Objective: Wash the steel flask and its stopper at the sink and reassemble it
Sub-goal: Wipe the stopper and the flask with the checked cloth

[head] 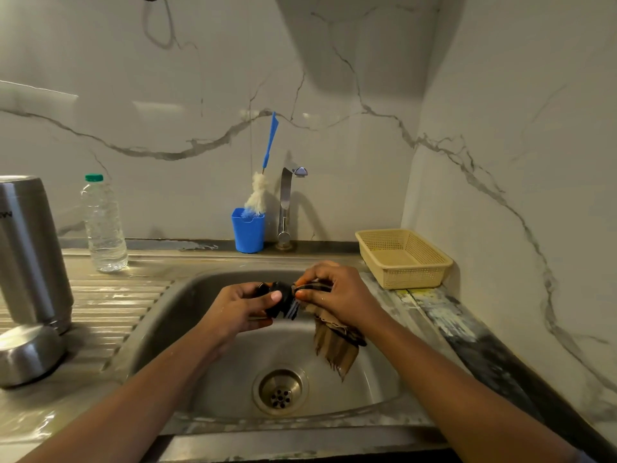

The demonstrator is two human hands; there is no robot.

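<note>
The stopper point(282, 300) is held over the sink point(207, 355), near the basin's back edge and between the 2 hands. It is gripped by the left hand point(240, 309), whose fingers are curled round its left part, with the thumb laid across its front. Its right side is met by the right hand point(337, 295), which is clamped on a brown cloth point(337, 345) with dark stripes. The cloth is pinched between thumb and fingers and pressed against the stopper. The cloth's loose end hangs into the basin, above and to the right of the drain point(280, 390).

The stopper is seen as a black, glossy piece with narrow ribs or prongs showing at its lower right. Much of its shape is hidden by the fingers.

The steel flask point(30, 248) stands upright on the ribbed drainboard at the left edge of the worktop, well apart from the hands. Its body is brushed steel. A domed steel cup point(26, 354) is set just in front of its base. Dark letters are printed on the flask's side, but they are cut by the frame's edge and cannot be read.

At the back of the drainboard 1 clear plastic bottle point(103, 225) with a green cap is stood. Along the sink's back edge a blue cup point(248, 232) holding a blue-handled brush point(258, 195) is placed just beside the tap point(285, 205). A beige perforated basket point(404, 259) is set at the worktop's back right corner.
</note>
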